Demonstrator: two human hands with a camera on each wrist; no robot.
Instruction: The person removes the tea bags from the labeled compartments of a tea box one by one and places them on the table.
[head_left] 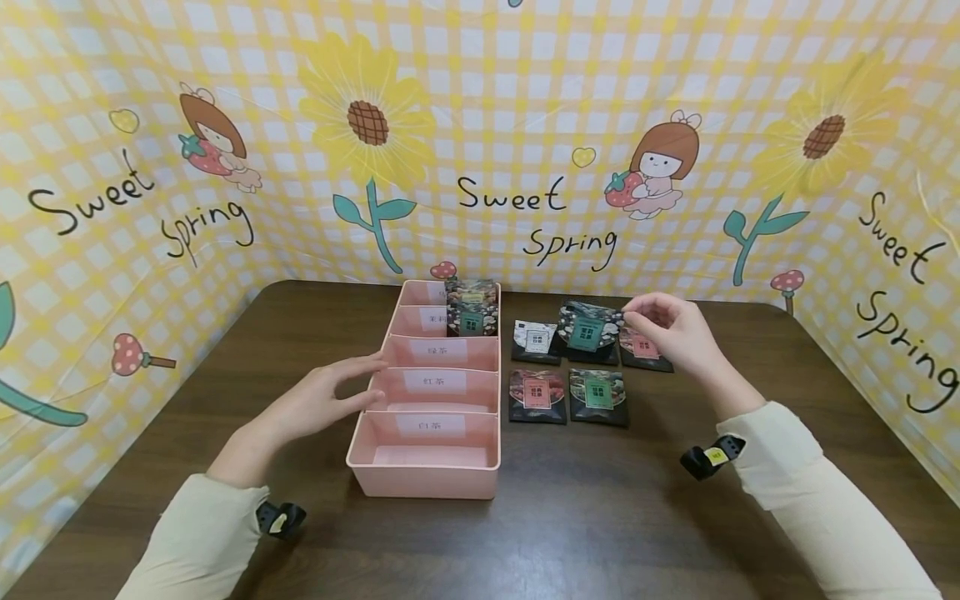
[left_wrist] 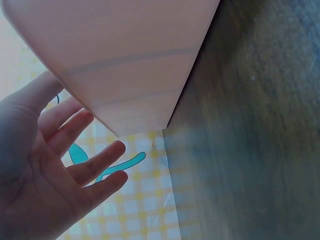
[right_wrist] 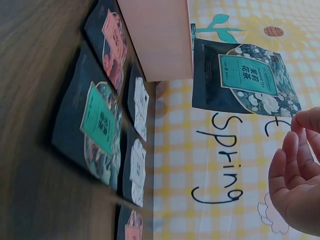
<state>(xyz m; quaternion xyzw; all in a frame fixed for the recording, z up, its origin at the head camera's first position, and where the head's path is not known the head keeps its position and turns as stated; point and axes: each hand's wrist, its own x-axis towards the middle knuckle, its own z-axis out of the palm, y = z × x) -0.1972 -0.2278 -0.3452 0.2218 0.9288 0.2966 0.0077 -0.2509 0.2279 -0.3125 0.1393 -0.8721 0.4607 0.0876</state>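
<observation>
We see a pink box (head_left: 423,482), lower centre, with white labels (head_left: 435,427); right of centre, a black sachet (head_left: 590,335), teal label (head_left: 586,333), floral print (head_left: 576,312); below, a red-labelled sachet (head_left: 537,397), a green-labelled sachet (head_left: 598,396); dark brown wood-grain table (head_left: 585,517); yellow-and-white checked cloth (head_left: 487,117) up top; cream sleeves (head_left: 832,517), lower corners.

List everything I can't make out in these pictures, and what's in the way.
Head view: a white packet, mostly hidden by the held packet in the right hand.
Head view: the two back labels, partly covered by the standing packets.
Left wrist view: the inside of the box, hidden by its wall.
Right wrist view: a red packet, cut off by the bottom edge.
</observation>
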